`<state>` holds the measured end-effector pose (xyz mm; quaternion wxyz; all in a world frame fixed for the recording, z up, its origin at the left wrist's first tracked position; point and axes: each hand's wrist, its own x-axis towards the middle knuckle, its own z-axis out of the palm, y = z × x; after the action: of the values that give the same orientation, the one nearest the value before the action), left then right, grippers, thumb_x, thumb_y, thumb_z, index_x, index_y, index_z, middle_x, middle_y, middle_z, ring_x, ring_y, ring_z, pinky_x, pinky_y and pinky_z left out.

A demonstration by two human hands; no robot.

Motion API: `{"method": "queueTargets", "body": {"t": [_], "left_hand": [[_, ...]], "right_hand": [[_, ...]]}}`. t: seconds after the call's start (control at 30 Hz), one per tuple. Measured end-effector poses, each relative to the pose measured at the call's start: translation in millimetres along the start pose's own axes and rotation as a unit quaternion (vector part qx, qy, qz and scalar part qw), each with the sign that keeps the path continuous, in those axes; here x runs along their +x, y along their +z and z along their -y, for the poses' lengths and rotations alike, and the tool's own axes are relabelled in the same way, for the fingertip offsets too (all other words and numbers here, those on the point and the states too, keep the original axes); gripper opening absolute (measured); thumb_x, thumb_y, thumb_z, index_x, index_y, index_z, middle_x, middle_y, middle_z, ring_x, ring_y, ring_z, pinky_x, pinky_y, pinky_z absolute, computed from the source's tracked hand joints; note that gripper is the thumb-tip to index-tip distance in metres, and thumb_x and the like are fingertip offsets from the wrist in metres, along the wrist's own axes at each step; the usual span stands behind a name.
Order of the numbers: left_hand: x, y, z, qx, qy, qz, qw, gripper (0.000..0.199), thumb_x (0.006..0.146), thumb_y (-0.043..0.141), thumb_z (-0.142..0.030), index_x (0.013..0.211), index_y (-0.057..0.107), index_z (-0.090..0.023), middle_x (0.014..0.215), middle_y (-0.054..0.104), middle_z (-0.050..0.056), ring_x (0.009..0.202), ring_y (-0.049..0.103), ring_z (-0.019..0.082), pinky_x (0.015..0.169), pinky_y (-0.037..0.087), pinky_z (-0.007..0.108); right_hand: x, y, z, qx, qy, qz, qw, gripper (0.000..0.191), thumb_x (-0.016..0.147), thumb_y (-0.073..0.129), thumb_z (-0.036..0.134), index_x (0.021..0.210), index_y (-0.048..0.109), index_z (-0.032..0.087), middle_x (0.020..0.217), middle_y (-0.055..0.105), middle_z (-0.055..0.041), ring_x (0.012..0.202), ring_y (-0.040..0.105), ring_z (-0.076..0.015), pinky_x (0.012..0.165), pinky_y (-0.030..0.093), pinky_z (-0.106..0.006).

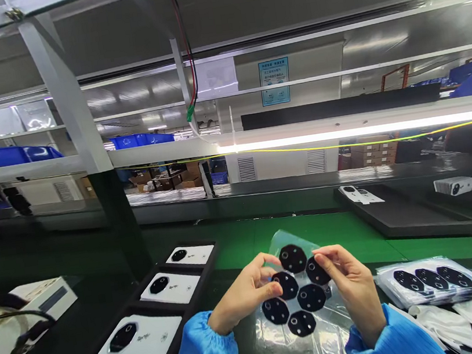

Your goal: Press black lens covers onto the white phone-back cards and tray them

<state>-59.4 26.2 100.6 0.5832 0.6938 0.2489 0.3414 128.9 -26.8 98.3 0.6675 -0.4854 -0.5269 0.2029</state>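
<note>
A clear film sheet (pixel 281 241) carrying several black octagon-like discs (pixel 311 297) is held up in front of me. My left hand (pixel 247 287) grips its left side, the thumb lying over one disc. My right hand (pixel 351 281) pinches the upper right edge, thumb and fingertip on the disc there. Whether that disc is being peeled cannot be seen. Beneath lies more clear plastic (pixel 326 352) on the bench. To the right sits a plastic-wrapped stack (pixel 430 281) printed with black discs, beside crumpled white material (pixel 441 321).
At left, a black tray (pixel 194 297) holds white cards (pixel 141 340) with black discs. A white device with cables (pixel 39 310) stands further left. Another black tray (pixel 417 219) with a white card and a small white box (pixel 454 186) are back right. A bright light bar (pixel 344 133) spans above.
</note>
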Motion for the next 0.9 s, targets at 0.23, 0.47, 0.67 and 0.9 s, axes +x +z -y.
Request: {"method": "queueTargets", "body": {"t": [0.23,0.47,0.67,0.9], "left_hand": [[6.4,-19.5,8.8,-0.020,0.000,-0.072,0.997,0.032,0.061,0.078,-0.042,0.069,0.060,-0.016,0.066,0.061,-0.001,0.064,0.059,0.014,0.059,0.046,0.024],[7.4,-30.6,9.6,-0.037,0.059,-0.225,0.972,0.032,0.064,0.078,-0.042,0.077,0.060,-0.019,0.072,0.063,-0.004,0.074,0.061,0.013,0.067,0.046,0.021],[7.1,-24.1,18.0,-0.069,-0.027,-0.121,0.990,0.048,0.058,0.080,-0.054,0.076,0.058,-0.016,0.063,0.068,0.004,0.054,0.067,0.020,0.048,0.049,0.027],[13.8,-40.1,35.0,-0.103,-0.031,-0.181,0.977,0.039,0.065,0.077,-0.048,0.071,0.052,-0.018,0.088,0.073,0.007,0.084,0.070,0.019,0.067,0.055,0.025]], "right_hand": [[-1.7,-1.4,-0.1,0.004,-0.041,-0.061,0.997,0.037,0.074,0.067,0.057,0.076,0.058,0.021,0.070,0.067,-0.0015,0.066,0.065,-0.0174,0.064,0.054,-0.027],[-4.4,4.6,-0.5,0.022,0.036,0.088,0.995,0.040,0.076,0.066,0.056,0.094,0.058,0.021,0.068,0.065,0.0008,0.063,0.063,-0.0176,0.056,0.051,-0.025],[0.5,8.3,-11.1,0.031,0.041,0.023,0.998,0.044,0.072,0.063,0.065,0.073,0.058,0.021,0.062,0.062,-0.0001,0.059,0.062,-0.0187,0.055,0.054,-0.028],[-0.3,10.9,-25.9,0.030,0.126,0.121,0.984,0.041,0.067,0.066,0.059,0.079,0.058,0.020,0.068,0.064,-0.0007,0.059,0.065,-0.0189,0.042,0.050,-0.025]]}}
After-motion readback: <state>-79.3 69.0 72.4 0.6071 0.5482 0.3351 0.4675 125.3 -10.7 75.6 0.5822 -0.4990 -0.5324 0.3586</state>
